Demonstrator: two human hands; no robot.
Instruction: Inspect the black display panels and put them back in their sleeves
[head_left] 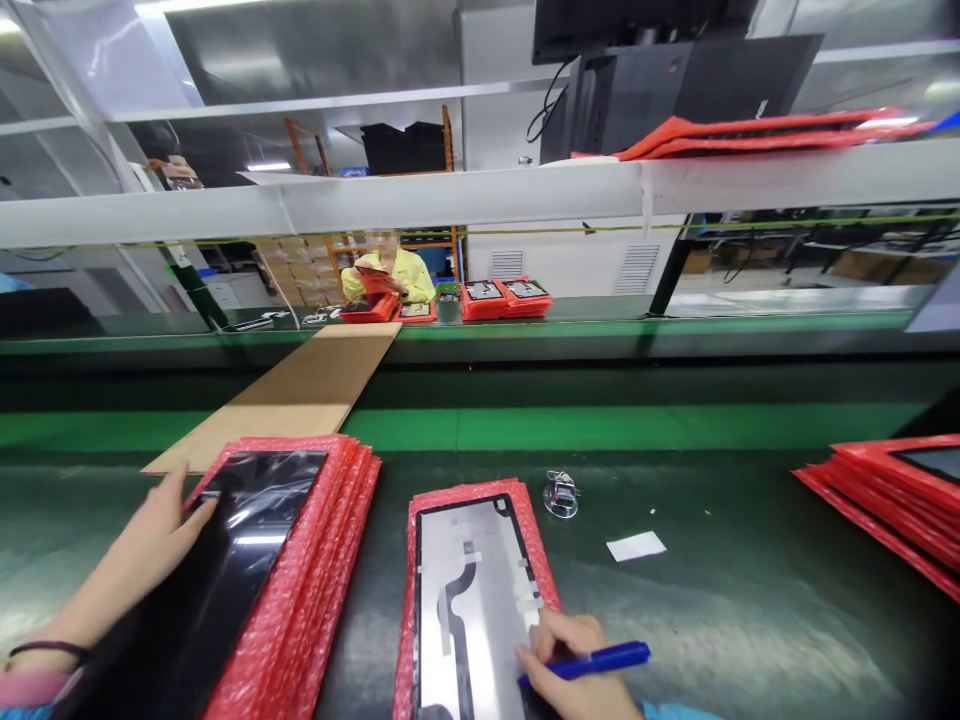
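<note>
My right hand (574, 665) pinches a blue pen (607, 657), its lower end close to the right edge of a silver-backed display panel (491, 590). This panel has a black border and a dark curved strip, and lies on red bubble-wrap bags (403, 640). On the left, my left hand (154, 535) rests at the left edge of a glossy black screen panel (247, 540), thumb and forefinger apart; its other fingers are mostly hidden. Beneath that panel is a thick stack of red bubble-wrap bags (311, 590).
A small clear round object (561, 495) and a white paper slip (636, 546) lie to the right. Another red stack (892, 500) stands at the far right. A brown board (300, 385) spans toward the far bench, where a person in yellow (409, 272) handles red bags.
</note>
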